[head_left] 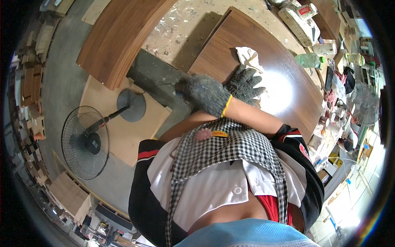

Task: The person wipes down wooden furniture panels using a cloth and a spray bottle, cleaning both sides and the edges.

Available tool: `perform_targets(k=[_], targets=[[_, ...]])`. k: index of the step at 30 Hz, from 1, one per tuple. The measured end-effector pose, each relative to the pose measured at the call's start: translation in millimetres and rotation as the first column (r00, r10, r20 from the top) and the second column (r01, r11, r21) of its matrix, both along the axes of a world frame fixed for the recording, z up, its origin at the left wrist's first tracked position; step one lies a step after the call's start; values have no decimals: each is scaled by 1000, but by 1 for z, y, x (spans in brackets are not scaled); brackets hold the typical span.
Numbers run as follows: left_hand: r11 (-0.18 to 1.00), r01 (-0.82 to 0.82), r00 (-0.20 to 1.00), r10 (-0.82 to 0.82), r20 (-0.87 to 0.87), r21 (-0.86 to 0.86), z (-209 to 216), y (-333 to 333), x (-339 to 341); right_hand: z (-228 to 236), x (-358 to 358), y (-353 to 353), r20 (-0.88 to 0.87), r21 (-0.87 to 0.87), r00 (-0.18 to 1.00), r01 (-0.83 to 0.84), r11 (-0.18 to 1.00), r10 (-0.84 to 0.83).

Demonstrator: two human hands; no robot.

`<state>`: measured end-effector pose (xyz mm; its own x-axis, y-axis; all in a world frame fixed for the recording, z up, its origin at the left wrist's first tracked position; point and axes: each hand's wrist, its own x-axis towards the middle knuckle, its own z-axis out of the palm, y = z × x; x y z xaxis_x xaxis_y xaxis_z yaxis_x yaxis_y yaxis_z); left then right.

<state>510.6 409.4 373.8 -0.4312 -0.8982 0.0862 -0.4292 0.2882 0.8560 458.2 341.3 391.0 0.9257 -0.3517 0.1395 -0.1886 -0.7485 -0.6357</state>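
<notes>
My forearms cross over the near edge of a dark brown wood panel point(222, 53). My right hand point(203, 92), in a grey knit glove with a yellow cuff, reaches across to the left and is closed beside the panel's near left corner. Its fingertips are turned away, so what they hold, if anything, is hidden. Partly behind it, my left hand point(243, 85), gloved in dark grey, rests on the panel with fingers spread. A crumpled white cloth point(249, 58) lies on the panel just beyond those fingers.
On the left, a stack of curved brown panels point(119, 41) overhangs the floor near a black standing fan point(86, 142). At the far right stand a green-tinted plastic bottle point(308, 60) and a stained white container point(298, 26). A bright glare covers part of the panel.
</notes>
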Motion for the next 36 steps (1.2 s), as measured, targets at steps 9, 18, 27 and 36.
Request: perform_targets(k=[9, 18, 27, 36], targets=[[721, 237, 859, 158, 488, -651, -38, -173, 68, 85, -95, -14, 70, -49, 875, 483, 874, -479], [941, 337, 691, -267, 672, 27, 14, -237, 55, -8, -5, -4, -269, 26, 896, 374, 927, -353], [936, 279, 761, -352, 545, 216, 21, -251, 44, 9, -156, 42, -351, -258, 842, 335, 906, -411], [734, 637, 368, -557, 744, 235, 33, -296, 11, 33, -128, 55, -224, -230, 836, 454, 861, -501]])
